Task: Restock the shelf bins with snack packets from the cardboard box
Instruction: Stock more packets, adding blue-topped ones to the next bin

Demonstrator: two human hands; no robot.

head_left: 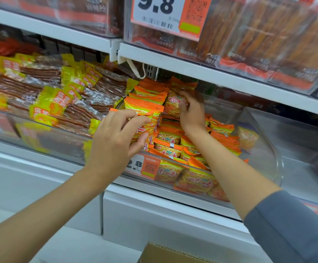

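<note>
The left hand [120,137] pinches a stack of orange snack packets [144,109] between thumb and fingers at the near left corner of the clear bin [264,149]; the right hand [191,111] curls round a single packet [173,105] deeper in, just right of that stack; the stack's row runs rearward; the cardboard box [173,253] lies below both arms.

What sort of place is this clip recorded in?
Most likely a shop's snack aisle: a clear shelf bin piled with orange snack packets, a printed price tag reading 9.8 with barcode and QR code, and a cardboard box below the shelves.
</note>
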